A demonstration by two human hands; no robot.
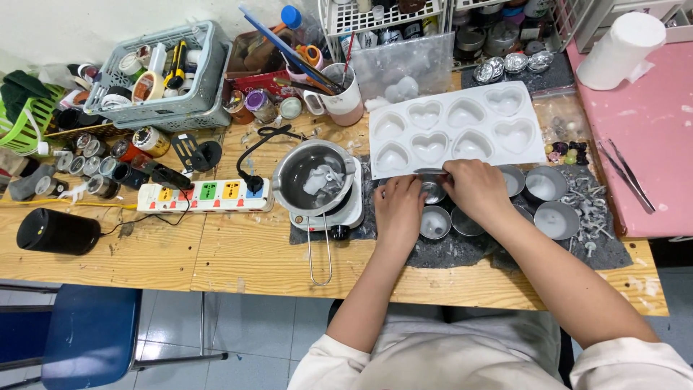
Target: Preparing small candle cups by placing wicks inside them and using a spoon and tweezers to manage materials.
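Both hands meet over a small metal cup [434,191]: the left hand [398,209] curls loosely beside it, the right hand [473,189] seemingly pinches its rim, below the heart mould [455,126].

Person, seen from a head-worn camera. Two bare forearms, uncovered from the elbows down to the hands. Left hand [398,209] and right hand [476,189]: no gloves, rings, watch or wristbands visible. Short sleeves [325,361] in off-white or cream cloth, loose, ending at about the elbows. Same pale, softly creased fabric covers the torso and lap at the lower edge.
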